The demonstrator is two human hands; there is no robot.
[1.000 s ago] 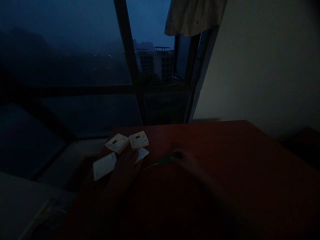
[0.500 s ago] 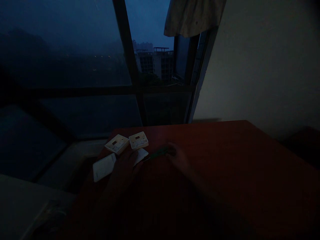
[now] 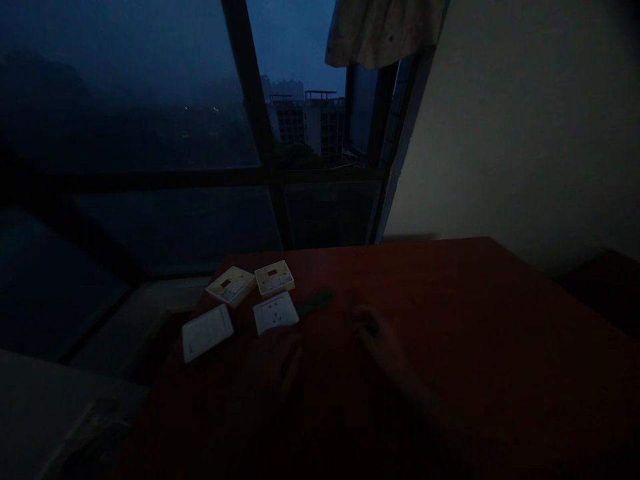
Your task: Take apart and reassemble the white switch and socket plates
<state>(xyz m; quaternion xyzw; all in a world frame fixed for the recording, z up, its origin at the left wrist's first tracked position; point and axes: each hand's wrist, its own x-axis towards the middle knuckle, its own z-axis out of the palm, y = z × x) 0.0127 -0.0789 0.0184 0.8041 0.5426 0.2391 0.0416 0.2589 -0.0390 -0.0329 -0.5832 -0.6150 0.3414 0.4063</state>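
Observation:
A white wall socket (image 3: 276, 312) with pin holes lies face up on the table. My left hand (image 3: 277, 353) rests at its front edge, fingers loosely extended and holding nothing I can see. Against the socket's right side lies a green-handled screwdriver (image 3: 316, 302), its tip not visible. My right hand (image 3: 376, 333) is right of the screwdriver and apart from it. Its fingers are loosely bent, with a gap to the thumb and nothing visible between them. Dim light hides much of both hands.
Two white back boxes (image 3: 231, 287) stand behind the socket. A plain white plate (image 3: 207, 332) lies left of it near the edge of the reddish-brown table (image 3: 430, 293). Beyond are a window (image 3: 175, 227) and a pale wall (image 3: 500, 133).
My right hand has let go of the screwdriver and moved right and nearer. My left hand has drawn back off the socket, uncovering its face. The screwdriver now lies on the table.

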